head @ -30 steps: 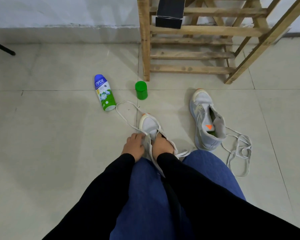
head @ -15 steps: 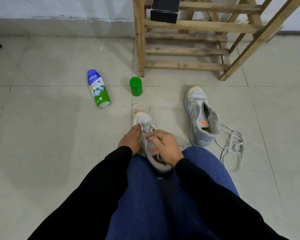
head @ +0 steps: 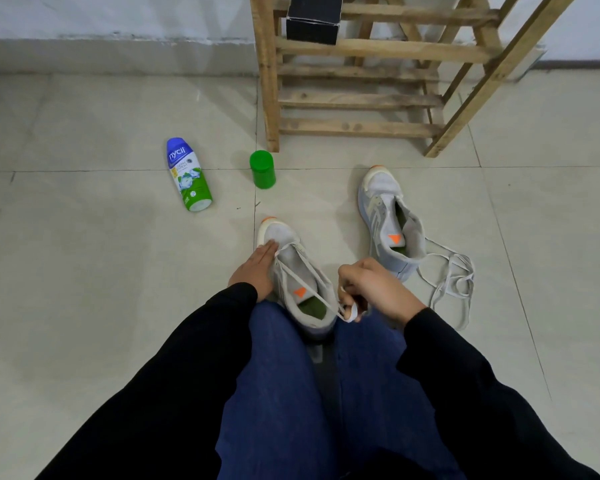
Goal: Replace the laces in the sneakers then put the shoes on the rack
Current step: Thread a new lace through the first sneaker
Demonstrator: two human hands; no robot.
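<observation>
The person sat over a pale tiled floor (head: 84, 271) with the near sneaker (head: 284, 237) standing between the knees, its orange-tipped toe pointing away toward the wooden rack (head: 361, 98). The left hand (head: 253, 271) lay flat against the left side of that shoe, fingers straight and together, their tips reaching up beside the toe cap. The right hand (head: 374, 289) was curled just beside the shoe's heel collar on the right, its thumb and fingers pinching the white lace (head: 305, 282), which ran in two taut strands from the front eyelets near the left fingertips back over the tongue and its orange mark to the pinch, with short ends sticking out below the fingers. The second sneaker (head: 385, 216) stood on the floor to the right, apart from the first, toe also pointing away, its green insole showing inside the mouth. A loose lace (head: 454, 282) lay in a tangle on the tiles just beside that shoe's heel. The rack stood beyond both shoes near the wall, with a black box (head: 314, 19) resting on one of its upper slats. A blue and green bottle (head: 187, 174) lay on its side to the left, and a green cap (head: 263, 169) stood upright between it and the rack's front leg. Black sleeves (head: 187, 375) covered both arms over blue jeans (head: 284, 393)
</observation>
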